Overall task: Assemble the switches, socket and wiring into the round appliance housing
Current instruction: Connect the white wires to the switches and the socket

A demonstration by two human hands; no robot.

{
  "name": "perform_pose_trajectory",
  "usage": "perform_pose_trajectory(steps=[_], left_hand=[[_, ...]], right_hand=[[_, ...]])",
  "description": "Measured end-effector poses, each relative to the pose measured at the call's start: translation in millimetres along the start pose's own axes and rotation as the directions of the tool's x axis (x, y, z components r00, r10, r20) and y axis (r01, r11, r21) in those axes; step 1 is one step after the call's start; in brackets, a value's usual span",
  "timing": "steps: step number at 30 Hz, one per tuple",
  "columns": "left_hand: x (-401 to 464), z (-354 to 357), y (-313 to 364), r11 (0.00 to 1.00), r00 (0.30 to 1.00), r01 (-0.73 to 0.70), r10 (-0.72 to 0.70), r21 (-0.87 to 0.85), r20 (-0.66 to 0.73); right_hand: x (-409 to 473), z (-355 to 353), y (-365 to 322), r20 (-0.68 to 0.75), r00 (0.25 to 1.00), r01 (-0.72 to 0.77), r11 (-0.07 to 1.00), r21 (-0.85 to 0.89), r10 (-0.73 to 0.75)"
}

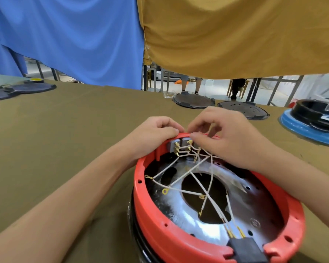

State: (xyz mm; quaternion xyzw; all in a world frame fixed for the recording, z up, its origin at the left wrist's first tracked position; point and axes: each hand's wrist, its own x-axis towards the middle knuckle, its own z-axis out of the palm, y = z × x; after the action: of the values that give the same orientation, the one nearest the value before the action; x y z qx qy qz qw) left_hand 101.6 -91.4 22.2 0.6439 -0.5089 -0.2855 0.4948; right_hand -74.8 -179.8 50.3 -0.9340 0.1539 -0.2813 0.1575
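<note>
Red round housing (179, 230) upturned on olive table (65, 139), wiring (186, 179) loose inside. Left hand (156, 137) grips far rim — steadies switches (179, 146). Right hand (226, 135) pinches wire at the terminals, likely seating connector. Black socket (245, 247) sits in near rim notch.

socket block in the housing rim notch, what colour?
Black, seated in the notch of the red housing rim; socket block shows best in the head view.

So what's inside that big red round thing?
Inside the red housing sits a shiny metal plate with a dark hole, crossed by white wires. Two grey switches sit at the far rim, a black socket at the near rim. The right hand covers some wires.
</note>
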Motion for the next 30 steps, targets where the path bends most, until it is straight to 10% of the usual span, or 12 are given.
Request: perform_pose_trajectory(steps=[11,30], left_hand=[[-5.5,-3.5,7.9,0.941,0.968,-0.246,0.225,0.234,0.112],[-10.1,-10.4,9.9,0.946,0.945,-0.240,0.177,0.216,0.276]], right_hand=[[-5.7,1.6,4.8,0.106,0.991,-0.079,0.997,-0.024,0.081],[-9.9,2.3,1.4,0.065,0.996,-0.066,0.996,0.052,0.063]])
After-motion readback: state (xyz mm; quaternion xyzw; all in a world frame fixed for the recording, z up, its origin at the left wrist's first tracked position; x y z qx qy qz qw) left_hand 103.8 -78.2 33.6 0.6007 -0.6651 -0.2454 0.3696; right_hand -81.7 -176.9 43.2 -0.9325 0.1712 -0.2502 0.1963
